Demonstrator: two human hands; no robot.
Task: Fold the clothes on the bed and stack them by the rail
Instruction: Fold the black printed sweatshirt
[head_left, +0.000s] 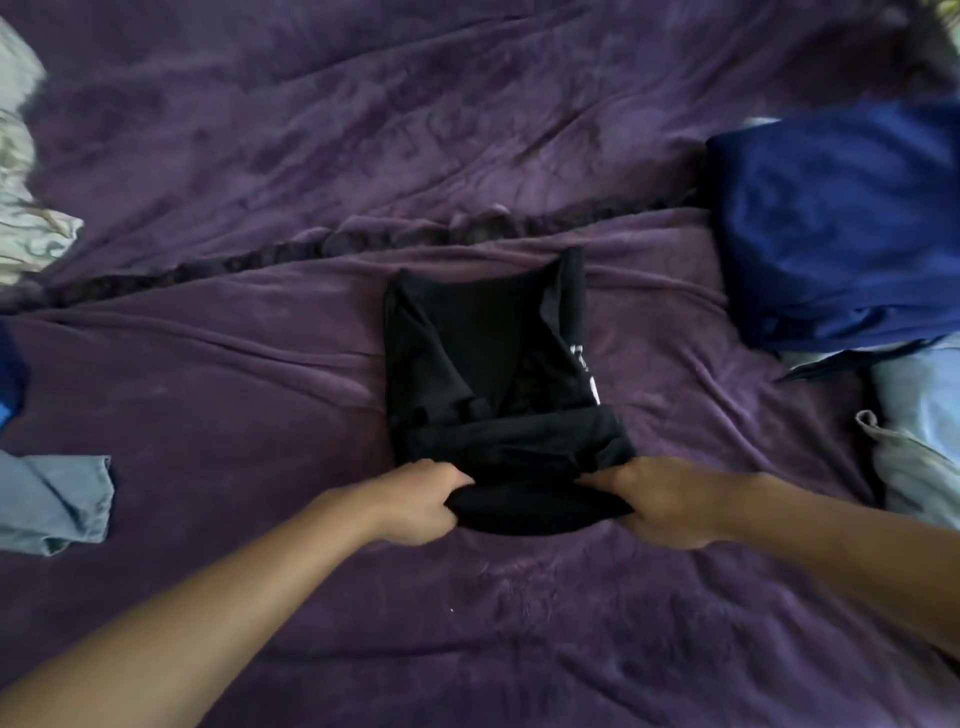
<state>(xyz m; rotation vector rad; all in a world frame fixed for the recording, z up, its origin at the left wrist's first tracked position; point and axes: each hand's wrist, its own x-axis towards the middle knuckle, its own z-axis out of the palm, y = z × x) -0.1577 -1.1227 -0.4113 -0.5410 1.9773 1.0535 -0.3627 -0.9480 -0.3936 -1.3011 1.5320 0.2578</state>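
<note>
Left hand and right hand each grip the black garment's near fold (remainder extends away).

Both bare arms reach forward and converge. The left hand and right hand lie knuckles up, fingers curled, each gripping 1 near corner of the black garment.
</note>
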